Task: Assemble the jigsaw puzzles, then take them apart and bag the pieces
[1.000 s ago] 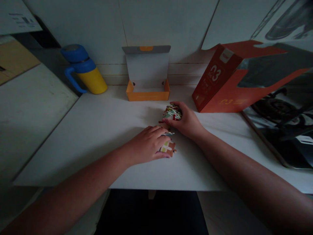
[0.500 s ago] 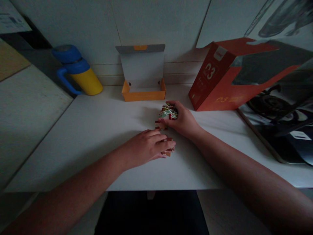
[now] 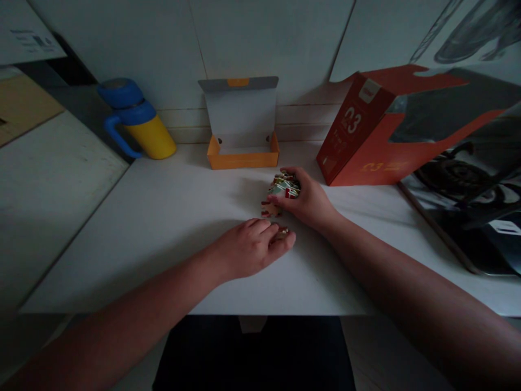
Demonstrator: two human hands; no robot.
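Observation:
On the white table (image 3: 163, 217) my right hand (image 3: 310, 202) curls around a handful of colourful puzzle pieces (image 3: 284, 188), holding them just above the surface. One loose piece (image 3: 268, 209) lies beside its thumb. My left hand (image 3: 252, 247) rests palm down on the table in front, fingers together, covering more puzzle pieces; only a sliver (image 3: 282, 232) shows at the fingertips.
A small orange box (image 3: 243, 157) with its grey lid up stands at the back by the wall. A large red carton (image 3: 391, 130) lies at the right over a dark printed sheet (image 3: 468, 217). A yellow and blue bottle (image 3: 138, 122) sits at the back left.
My left hand has slid over the pieces that showed by its fingers, hiding nearly all of them. My right hand keeps its hold on the handful.

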